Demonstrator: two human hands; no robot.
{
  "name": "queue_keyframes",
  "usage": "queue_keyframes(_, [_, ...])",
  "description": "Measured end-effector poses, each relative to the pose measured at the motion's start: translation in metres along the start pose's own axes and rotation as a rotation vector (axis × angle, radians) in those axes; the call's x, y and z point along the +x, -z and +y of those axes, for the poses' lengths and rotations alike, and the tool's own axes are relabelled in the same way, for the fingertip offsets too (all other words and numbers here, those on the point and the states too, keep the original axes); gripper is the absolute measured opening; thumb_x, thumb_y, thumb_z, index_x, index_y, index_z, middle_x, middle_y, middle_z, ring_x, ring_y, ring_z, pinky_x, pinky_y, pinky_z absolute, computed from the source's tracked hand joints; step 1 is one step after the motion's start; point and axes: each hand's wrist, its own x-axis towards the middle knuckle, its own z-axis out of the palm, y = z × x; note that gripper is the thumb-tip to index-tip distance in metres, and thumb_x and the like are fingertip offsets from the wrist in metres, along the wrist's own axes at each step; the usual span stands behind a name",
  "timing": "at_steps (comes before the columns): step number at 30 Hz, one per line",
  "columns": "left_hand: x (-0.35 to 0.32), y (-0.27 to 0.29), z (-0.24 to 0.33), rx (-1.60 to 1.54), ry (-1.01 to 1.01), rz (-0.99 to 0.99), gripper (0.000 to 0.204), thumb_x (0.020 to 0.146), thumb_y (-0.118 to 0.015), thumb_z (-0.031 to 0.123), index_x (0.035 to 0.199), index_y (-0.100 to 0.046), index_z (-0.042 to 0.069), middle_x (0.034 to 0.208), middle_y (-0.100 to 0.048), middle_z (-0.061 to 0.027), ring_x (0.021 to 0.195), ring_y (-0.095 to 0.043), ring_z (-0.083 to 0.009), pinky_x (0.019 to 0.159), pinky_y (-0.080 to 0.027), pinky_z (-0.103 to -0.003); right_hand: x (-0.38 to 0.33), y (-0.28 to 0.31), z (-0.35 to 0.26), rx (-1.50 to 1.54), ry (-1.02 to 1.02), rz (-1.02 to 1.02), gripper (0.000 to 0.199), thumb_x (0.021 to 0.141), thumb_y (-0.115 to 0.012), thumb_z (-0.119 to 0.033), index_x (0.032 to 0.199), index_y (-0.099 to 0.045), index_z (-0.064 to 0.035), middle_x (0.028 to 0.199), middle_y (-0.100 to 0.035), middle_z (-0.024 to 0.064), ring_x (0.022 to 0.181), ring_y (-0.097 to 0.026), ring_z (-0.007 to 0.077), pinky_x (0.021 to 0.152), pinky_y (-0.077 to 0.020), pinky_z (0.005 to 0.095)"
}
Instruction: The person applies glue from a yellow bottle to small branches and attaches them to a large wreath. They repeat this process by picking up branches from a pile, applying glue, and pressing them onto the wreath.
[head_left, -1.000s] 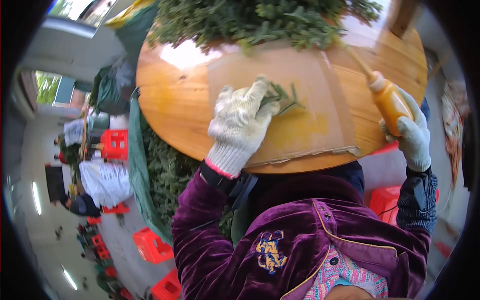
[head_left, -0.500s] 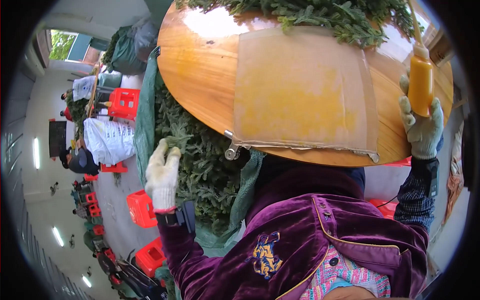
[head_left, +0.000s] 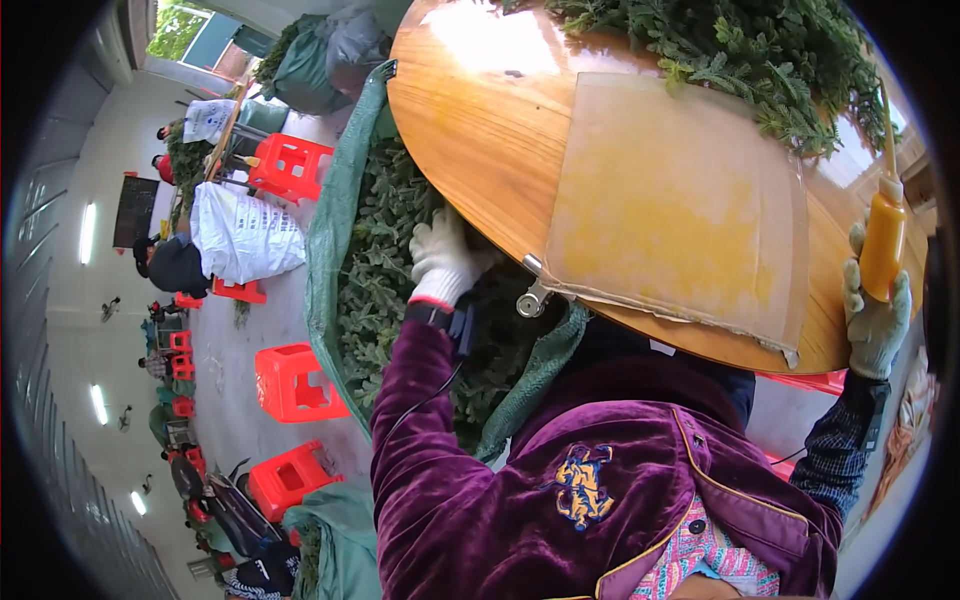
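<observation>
My left hand (head_left: 442, 258), in a white knitted glove, reaches down into a green woven sack (head_left: 337, 225) full of cut fir sprigs (head_left: 385, 285). Its thumb and fingers look spread, with the tips partly hidden among the greenery; I see nothing held in it. Out at the right, my gloved right hand (head_left: 878, 325) is closed around the lower part of a squeeze bottle (head_left: 884, 238) with yellow-brown contents and a long thin nozzle pointing up. Beside that bottle lies a flat sheet of cardboard (head_left: 680, 220), stained yellow, on the wooden table.
More fir branches (head_left: 740, 65) are piled along the far side of the rounded wooden table (head_left: 470, 100). A metal fitting (head_left: 534, 290) sticks out at its near edge. Red plastic stools (head_left: 298, 383) and a white sack (head_left: 245, 235) stand to the left, with people working farther off.
My left hand has gone from above the sprigs down into the sack, to the right and away from me. My right hand still holds the bottle. The whole view has shifted.
</observation>
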Motion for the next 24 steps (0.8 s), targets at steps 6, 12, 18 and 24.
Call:
queue_keyframes(6, [0.085,-0.089,-0.01,0.409,-0.179,0.091,0.086,0.087,-0.063,0.06,0.157,-0.036,0.018,0.16,-0.032,-0.0196,0.146,-0.028,-0.0407,0.116,-0.024,-0.055,0.003,-0.007,-0.002,0.022,-0.014,0.021,0.073,0.099,-0.06,-0.046,0.149,-0.04,0.0031,0.14,-0.056,0.0197,0.085,-0.059,0.0166,0.059,-0.0509,0.0207])
queue_keyframes(12, [0.059,-0.074,-0.012,0.143,0.025,0.079,0.099,0.073,-0.082,0.05,0.153,-0.038,0.012,0.152,-0.04,-0.0191,0.141,-0.038,-0.0375,0.115,-0.036,-0.045,-0.001,-0.039,-0.002,0.037,0.046,0.032,0.071,0.099,-0.059,-0.048,0.147,-0.042,0.0017,0.136,-0.059,0.0183,0.079,-0.06,0.0168,0.056,-0.0505,0.0212])
queue_keyframes(18, [0.014,-0.012,-0.035,-0.154,-0.296,0.222,0.111,0.064,-0.092,0.039,0.153,-0.035,0.006,0.152,-0.041,-0.0202,0.142,-0.042,-0.037,0.115,-0.039,-0.044,-0.001,-0.043,0.005,0.261,0.065,0.019,0.07,0.099,-0.058,-0.051,0.146,-0.045,-0.0004,0.13,-0.062,0.0177,0.077,-0.064,0.0197,0.051,-0.0502,0.0215])
queue_keyframes(24, [-0.042,0.049,-0.043,-0.133,-0.088,0.317,0.104,0.078,-0.075,0.051,0.161,-0.026,0.014,0.163,-0.028,-0.0216,0.145,-0.038,-0.0392,0.117,-0.036,-0.045,-0.001,-0.046,-0.001,0.424,0.039,-0.074,0.07,0.097,-0.061,-0.05,0.145,-0.046,-0.0007,0.127,-0.063,0.017,0.083,-0.068,0.0224,0.055,-0.0533,0.023])
